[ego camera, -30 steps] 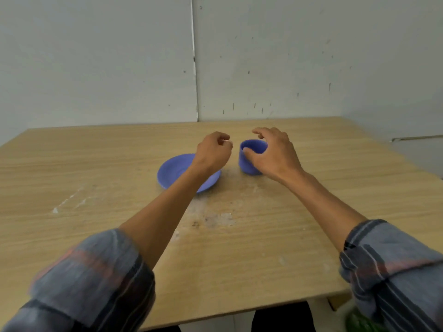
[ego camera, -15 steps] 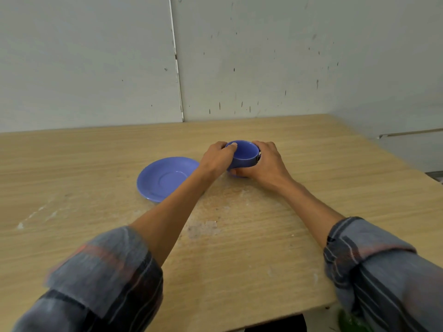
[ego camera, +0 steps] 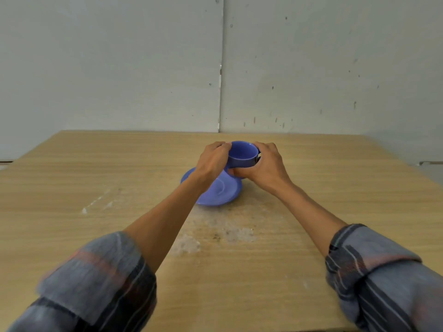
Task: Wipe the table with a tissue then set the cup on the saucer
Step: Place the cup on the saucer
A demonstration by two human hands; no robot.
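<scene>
Blue glossy round cup between left hand and right hand.

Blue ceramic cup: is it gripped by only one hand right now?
No. Both the left hand and the right hand clasp the blue ceramic cup from opposite sides, above the blue round saucer.

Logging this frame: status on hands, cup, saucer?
Left hand and right hand both clasp the blue ceramic cup. Cup above far edge of round blue saucer, contact unclear. Nothing in the way.
</scene>
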